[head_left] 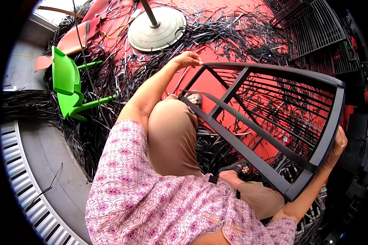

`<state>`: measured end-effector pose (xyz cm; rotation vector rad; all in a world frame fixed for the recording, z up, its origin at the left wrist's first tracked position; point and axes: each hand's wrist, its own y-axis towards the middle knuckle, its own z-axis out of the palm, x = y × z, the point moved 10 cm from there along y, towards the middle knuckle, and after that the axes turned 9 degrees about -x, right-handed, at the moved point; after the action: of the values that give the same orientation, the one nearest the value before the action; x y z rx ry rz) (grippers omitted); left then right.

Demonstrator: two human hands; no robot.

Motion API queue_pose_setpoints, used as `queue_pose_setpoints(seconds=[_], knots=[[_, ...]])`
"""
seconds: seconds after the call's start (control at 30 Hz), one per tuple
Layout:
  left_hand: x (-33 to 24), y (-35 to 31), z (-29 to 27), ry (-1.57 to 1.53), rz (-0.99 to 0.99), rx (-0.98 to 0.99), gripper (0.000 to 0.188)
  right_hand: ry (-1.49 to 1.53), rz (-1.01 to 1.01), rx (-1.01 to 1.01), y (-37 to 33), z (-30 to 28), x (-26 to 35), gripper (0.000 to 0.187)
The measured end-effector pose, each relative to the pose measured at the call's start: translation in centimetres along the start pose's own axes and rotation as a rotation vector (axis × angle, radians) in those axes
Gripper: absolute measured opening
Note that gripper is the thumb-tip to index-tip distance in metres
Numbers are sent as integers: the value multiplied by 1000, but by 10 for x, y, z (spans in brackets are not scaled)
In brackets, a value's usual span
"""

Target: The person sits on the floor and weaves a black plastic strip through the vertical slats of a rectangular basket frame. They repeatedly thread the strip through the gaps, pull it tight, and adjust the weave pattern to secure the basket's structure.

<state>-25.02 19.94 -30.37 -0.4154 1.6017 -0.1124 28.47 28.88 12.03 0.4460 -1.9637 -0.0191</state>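
Observation:
A dark grey furniture frame (334, 122) with thin parallel slats and a crossbar leans tilted in front of my legs, its near edge by my knee. A flat dark strip (254, 126) runs across its open side, looped round the lower right rail. At the frame's far left corner, my left hand (188, 59) is closed in a pinch on the edge. My right hand (337, 145) grips the right rail from outside; part of its fingers is hidden behind the frame.
Loose black strips (233, 34) lie tangled over the red floor (210, 83). A green plastic chair (65, 77) lies tipped at the left, and a round pole base (157, 34) stands ahead. Dark slatted frames (317, 32) are stacked at far right. A white slatted piece (18, 163) is at lower left.

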Motion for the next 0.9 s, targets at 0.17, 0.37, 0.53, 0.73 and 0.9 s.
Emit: queue_pose_setpoints(seconds=[0.17,0.37,0.53,0.73,0.9], knots=[[16,2,1,89,-47,-26,20,30,7,-10,-15,-7,0,50],[32,20,-71,377,161,-473,39,-10,-8,-79,-1,22,3,38],[-29,-34,-152,-50,103,-691,34,-52,-110,91,17,135,36,26],[-208,-140,-169,-170,451,-884,24,-123,-163,79,19,238,27,29],[-303,-161,-48,346,718,-447,24,-241,-176,57,1,290,21,28]])
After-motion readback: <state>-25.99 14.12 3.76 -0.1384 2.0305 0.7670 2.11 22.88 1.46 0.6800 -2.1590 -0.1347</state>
